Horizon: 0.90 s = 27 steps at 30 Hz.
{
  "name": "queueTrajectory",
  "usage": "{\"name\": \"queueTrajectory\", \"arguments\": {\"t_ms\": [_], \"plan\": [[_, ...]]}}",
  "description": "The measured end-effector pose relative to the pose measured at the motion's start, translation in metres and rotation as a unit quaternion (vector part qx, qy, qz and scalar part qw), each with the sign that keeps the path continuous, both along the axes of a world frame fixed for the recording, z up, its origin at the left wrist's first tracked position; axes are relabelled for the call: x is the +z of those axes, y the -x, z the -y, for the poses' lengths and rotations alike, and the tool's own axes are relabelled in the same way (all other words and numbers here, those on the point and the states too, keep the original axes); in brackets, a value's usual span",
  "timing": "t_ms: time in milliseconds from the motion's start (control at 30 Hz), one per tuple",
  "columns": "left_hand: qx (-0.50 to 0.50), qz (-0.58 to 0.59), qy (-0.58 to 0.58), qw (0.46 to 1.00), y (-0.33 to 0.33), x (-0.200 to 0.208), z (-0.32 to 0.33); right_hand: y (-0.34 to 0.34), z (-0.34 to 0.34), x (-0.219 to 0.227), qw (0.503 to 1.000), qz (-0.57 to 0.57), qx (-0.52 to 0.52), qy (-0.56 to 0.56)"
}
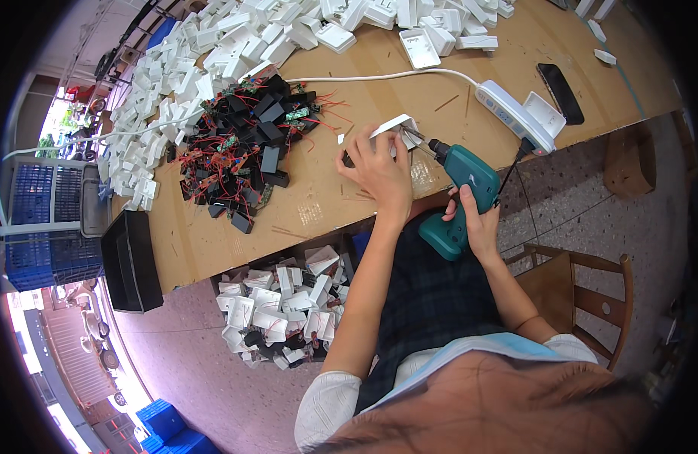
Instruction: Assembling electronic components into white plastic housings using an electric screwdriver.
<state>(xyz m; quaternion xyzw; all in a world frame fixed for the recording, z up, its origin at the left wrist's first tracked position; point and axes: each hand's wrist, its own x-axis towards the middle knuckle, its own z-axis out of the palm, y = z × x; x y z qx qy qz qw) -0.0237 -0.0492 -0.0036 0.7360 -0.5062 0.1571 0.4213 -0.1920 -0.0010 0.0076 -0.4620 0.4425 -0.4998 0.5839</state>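
Note:
My left hand [379, 166] is closed around a white plastic casing [399, 125] near the table's front edge, with a dark part showing under the fingers. In my right hand [477, 219] is a green electric screwdriver [470, 178], gripped by its handle. The tool's bit points left into the casing; whether it touches a screw cannot be made out. Left of my left hand lies a heap of black modules [266, 136] with green circuit boards and red wires.
White casings [156, 113] are piled along the far left. A power strip [515, 113] and black phone [561, 93] lie at right. Below the table edge stands a bin of white casings [269, 321]. A black tray [130, 261] sits at the left corner, a wooden chair [583, 295] at right.

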Motion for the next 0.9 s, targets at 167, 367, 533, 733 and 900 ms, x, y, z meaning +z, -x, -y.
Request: {"name": "queueTrajectory", "arguments": {"t_ms": [167, 367, 533, 733, 900], "plan": [[0.001, -0.002, 0.001, 1.000, 0.001, 0.000, 0.000, 0.005, 0.000, -0.008, 1.000, -0.007, 0.020, 0.001], [0.003, -0.001, 0.000, 1.000, 0.001, -0.002, 0.001, 0.002, -0.005, -0.017, 0.999, -0.032, 0.019, 0.009], [0.007, -0.003, -0.016, 1.000, 0.000, -0.002, 0.000, -0.001, -0.007, -0.024, 0.999, -0.016, 0.016, 0.045], [0.006, 0.000, -0.013, 1.000, 0.000, -0.003, 0.000, 0.019, -0.022, -0.020, 0.998, 0.032, -0.001, 0.054], [0.010, 0.004, -0.007, 1.000, -0.001, -0.003, 0.000, 0.044, -0.038, -0.020, 0.998, 0.029, -0.012, 0.055]]}}
